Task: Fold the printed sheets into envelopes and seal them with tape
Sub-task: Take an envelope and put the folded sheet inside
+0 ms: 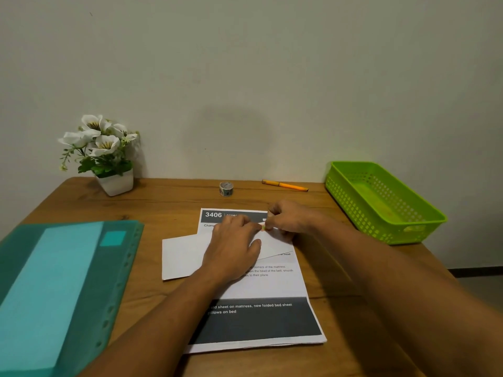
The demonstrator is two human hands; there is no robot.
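Tabletop of brown wood point(168, 202) under the head camera, the sole view, set against a pale wall and crossed by two bare forearms. At the middle, one printed sheet point(258, 319) lying face up, with a dark header marked "3406" at the far end and a dark band of white lettering at the near end. Thin layered edges along its near side, so possibly more paper beneath, number impossible to count. On top, one white folded sheet point(179, 257), blank side up, jutting past the printed sheet's left edge onto the wood. Two hands, both over that folded sheet. Left hand point(234, 246) palm down, fingers straight, pressing flat on the paper, forefinger tip reaching across to the other hand's fingertips. Right hand point(292, 221) with fingers curled, thumb and forefinger pinched on one small coloured scrap point(263, 228) at the folded sheet's far edge, too small to identify. Beyond the hands, near the wall, one small patterned roll of tape point(226, 189), apart from both hands. To its right, one orange pen point(284, 185) lying flat. At the far right corner, one lime-green perforated plastic basket point(381, 210). At the near left, one teal translucent plastic folder point(119, 268) with a paler panel inside. At the far left corner, one white square pot of white flowers point(103, 153) with green leaves.
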